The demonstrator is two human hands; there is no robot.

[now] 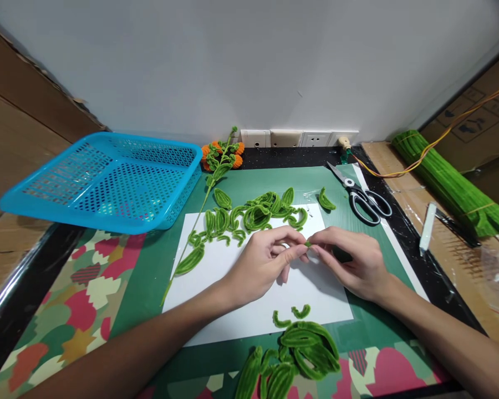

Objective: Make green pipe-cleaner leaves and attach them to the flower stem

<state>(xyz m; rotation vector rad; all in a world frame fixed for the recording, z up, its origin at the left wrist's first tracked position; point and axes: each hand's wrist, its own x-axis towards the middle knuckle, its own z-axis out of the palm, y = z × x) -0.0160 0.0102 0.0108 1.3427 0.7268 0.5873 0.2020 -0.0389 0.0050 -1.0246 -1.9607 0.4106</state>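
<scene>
Both my left hand [266, 257] and my right hand [353, 257] pinch a small piece of green pipe cleaner [308, 243] between thumb and forefinger, just above a white sheet of paper [220, 299]. Most of that piece is hidden by my fingertips. Beyond my hands, a row of bent green pipe-cleaner leaves [255, 216] lies across the paper's far edge. Closer to me are two short curled green pieces [301, 311] and a heap of larger green leaves [310, 349]. A single leaf [326, 199] rests apart at the back right.
A blue perforated basket [149, 221] stands at left. Beside it lies a green stem with orange flowers [216, 172]. Scissors [357, 194], a white-handled tool [428, 230] and a bundle of green pipe cleaners [453, 183] are at right. A yellow-orange cable [424, 152] runs from the wall sockets [316, 138].
</scene>
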